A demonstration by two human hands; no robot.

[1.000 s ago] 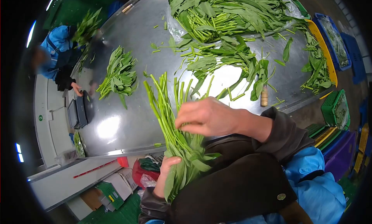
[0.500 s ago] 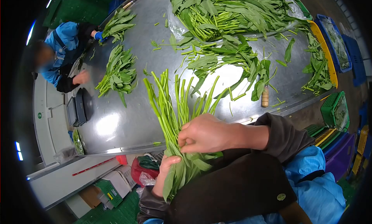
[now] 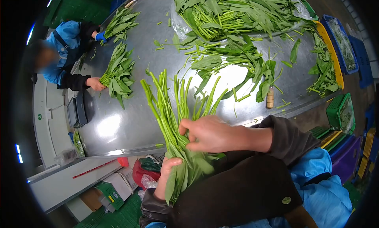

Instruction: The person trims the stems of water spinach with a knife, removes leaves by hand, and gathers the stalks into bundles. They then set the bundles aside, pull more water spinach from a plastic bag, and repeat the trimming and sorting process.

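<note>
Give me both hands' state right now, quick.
Left hand: closed around the bunch, at its leafy part.
Right hand: fingers curled, at the bunch; can't tell whether it grips anything.

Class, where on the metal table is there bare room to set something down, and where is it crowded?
Bare: the metal table between the dark device and the held bunch. Narrower, with scraps: between the two smaller bunches and the leafy heap. Crowded: under that heap and around the wooden handle.

The co-worker's bare hand (image 3: pixel 96 84) has reached the leafy bunch (image 3: pixel 120 76). I see my right hand (image 3: pixel 188 137) nearer to the leaves (image 3: pixel 183 176) than before.
</note>
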